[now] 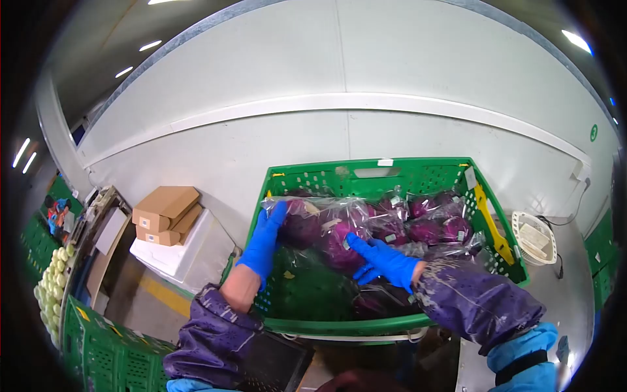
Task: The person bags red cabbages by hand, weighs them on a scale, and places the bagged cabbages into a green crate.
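Observation:
Between my blue-gloved hands is a clear plastic bag of red cabbages, held over the left part of a green crate. My left hand grips the bag's left side, its fingers partly hidden by plastic. From the right, my right hand presses on a purple cabbage, thumb and fingers somewhat apart. More bagged red cabbages fill the crate's back and right side. Bare green crate floor shows below the held bag.
Brown cardboard boxes sit on a white foam box at left. Another green crate is at lower left, near pale green vegetables. A white basket stands at right. A white wall rises behind; a person is far left.

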A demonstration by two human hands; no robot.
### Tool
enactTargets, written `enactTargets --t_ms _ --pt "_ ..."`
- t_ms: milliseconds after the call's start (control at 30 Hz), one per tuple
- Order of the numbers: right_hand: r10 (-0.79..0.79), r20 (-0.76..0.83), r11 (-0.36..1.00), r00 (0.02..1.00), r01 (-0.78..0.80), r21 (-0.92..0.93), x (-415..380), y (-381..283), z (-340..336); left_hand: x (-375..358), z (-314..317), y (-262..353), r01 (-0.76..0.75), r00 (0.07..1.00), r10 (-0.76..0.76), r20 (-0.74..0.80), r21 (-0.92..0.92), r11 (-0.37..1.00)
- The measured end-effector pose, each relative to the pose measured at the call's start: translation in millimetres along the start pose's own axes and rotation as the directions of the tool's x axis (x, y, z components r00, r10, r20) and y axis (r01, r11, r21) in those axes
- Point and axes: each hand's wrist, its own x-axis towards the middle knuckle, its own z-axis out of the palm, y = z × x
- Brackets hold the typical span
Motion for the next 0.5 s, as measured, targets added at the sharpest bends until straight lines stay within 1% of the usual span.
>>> enactTargets --t_ms 67,100,133,167,200,233,267,300,333,367,400,433,467,500 --pt "-0.004 0.004 0.999 1.0 0.004 -0.051 26.7 6.8 6.5 5.4 -12.1 -7.1 -0.01 1.0 0.011 -0.018 0.011 1.0" --pt "-0.003 0.004 0.999 1.0 0.003 -0.047 44.1 13.6 5.6 9.9 -17.6 -14.9 -0.018 0.999 0.019 -0.031 0.015 1.0" --pt "0.045 0.0 0.996 0.999 -0.044 -0.082 60.1 20.0 5.0 19.5 -25.8 -23.9 0.007 0.999 -0.001 -0.049 0.121 0.993" --pt "0.093 -0.005 0.989 0.996 -0.093 -0.115 72.1 28.5 3.6 24.8 -32.5 -36.1 0.015 0.999 -0.01 -0.044 0.124 0.992" --pt "0.134 -0.118 0.971 0.984 -0.154 -0.182 73.4 21.6 10.2 23.9 -29.2 -37.7 0.003 0.999 0.017 -0.051 0.356 0.934" --pt "0.139 -0.122 0.972 0.983 -0.159 -0.171 78.2 17.1 12.1 24.1 -27.3 -41.0 -0.01 0.998 0.046 -0.048 0.568 0.823" --pt "0.089 -0.132 0.919 0.987 -0.133 -0.372 81.7 13.7 11.5 36.1 -37.4 -65.6 -0.146 0.976 0.218 0.02 0.802 0.579" --pt "0.045 -0.133 0.825 0.99 -0.112 -0.554 82.5 13.3 10.5 36.7 -35.7 -67.5 -0.147 0.978 0.204 0.033 0.803 0.577" --pt "-0.104 -0.114 0.71 0.988 -0.006 -0.704 84.0 16.2 9.5 35.7 -30.9 -67.2 -0.114 0.979 0.199 0.031 0.902 0.417" --pt "-0.092 -0.14 0.724 0.986 -0.03 -0.689 88.5 24.4 8.9 34.9 -25.3 -65.6 -0.09 0.979 0.197 0.042 0.967 0.239" --pt "-0.316 -0.021 0.565 0.949 0.17 -0.807 94.4 35.8 6.3 29.8 -19.9 -55.1 -0.124 0.983 0.16 0.09 0.968 0.217" --pt "-0.498 0.117 0.349 0.86 0.322 -0.88 94.1 44.5 4.3 26.3 -15.4 -51.1 -0.078 0.991 0.119 0.059 0.984 0.158" --pt "-0.51 0.038 0.394 0.86 0.272 -0.878 90.1 49.3 7.3 11.5 4.4 -31.5 -0.028 0.998 0.066 0.024 0.998 0.052" --pt "-0.522 -0.056 0.439 0.851 0.212 -0.873 89.1 52.6 12.7 8.6 3.1 -30.8 -0.148 0.987 0.05 0.15 0.988 -0.043"
